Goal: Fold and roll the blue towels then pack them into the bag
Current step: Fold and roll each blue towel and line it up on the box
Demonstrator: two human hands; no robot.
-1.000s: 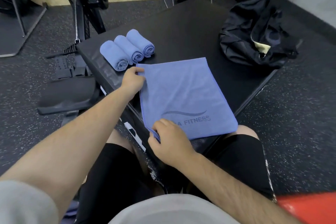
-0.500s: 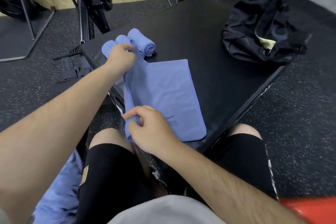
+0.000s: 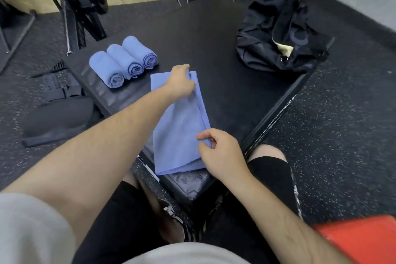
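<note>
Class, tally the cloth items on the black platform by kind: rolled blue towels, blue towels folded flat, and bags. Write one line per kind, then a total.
Rolled blue towels: 3
Folded blue towel: 1
Black bag: 1
Total: 5

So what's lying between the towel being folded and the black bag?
Nothing. In the head view, only a bare stretch of the black platform top separates the folded towel from the black bag.
</note>
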